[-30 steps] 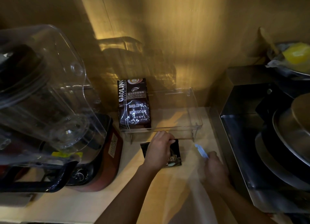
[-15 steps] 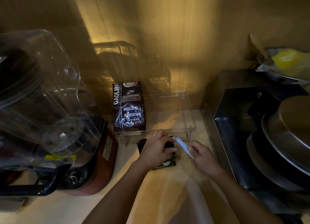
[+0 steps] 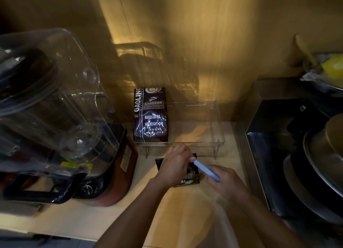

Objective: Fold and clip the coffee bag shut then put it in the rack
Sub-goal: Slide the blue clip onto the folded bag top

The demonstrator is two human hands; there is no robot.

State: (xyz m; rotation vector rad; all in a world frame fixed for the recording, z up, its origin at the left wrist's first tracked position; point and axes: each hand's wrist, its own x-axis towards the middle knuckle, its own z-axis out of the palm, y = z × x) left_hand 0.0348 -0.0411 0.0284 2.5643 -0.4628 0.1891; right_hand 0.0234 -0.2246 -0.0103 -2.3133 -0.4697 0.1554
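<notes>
Head cam, dim amber light. Small dark coffee bag (image 3: pixel 187 179) lies flat on table (image 3: pixel 185 220), just in front of clear rack (image 3: pixel 217 136). L hand (image 3: pixel 175 166) is pressed down on bag's upper part, fingers closed over it; most of bag hidden under it. R hand (image 3: pixel 225 182) is closed around near end of light-blue clip (image 3: pixel 206 169); clip's far tip touches L fingertips at bag's top edge. Can't tell if clip is on the bag. Rack: raised on thin legs, low clear walls; larger dark coffee pack (image 3: pixel 150 116) stands in its L end, rest of rack floor bare. Blender (image 3: pixel 61 121) w/ clear jug and red base crowds the L side, base near bag. Dark metal box (image 3: pixel 289 140) w/ stacked pans (image 3: pixel 324 164) walls off the R side, near R hand. Wooden wall (image 3: pixel 185 43) close behind rack. Open table only toward viewer, between the forearms and below.
</notes>
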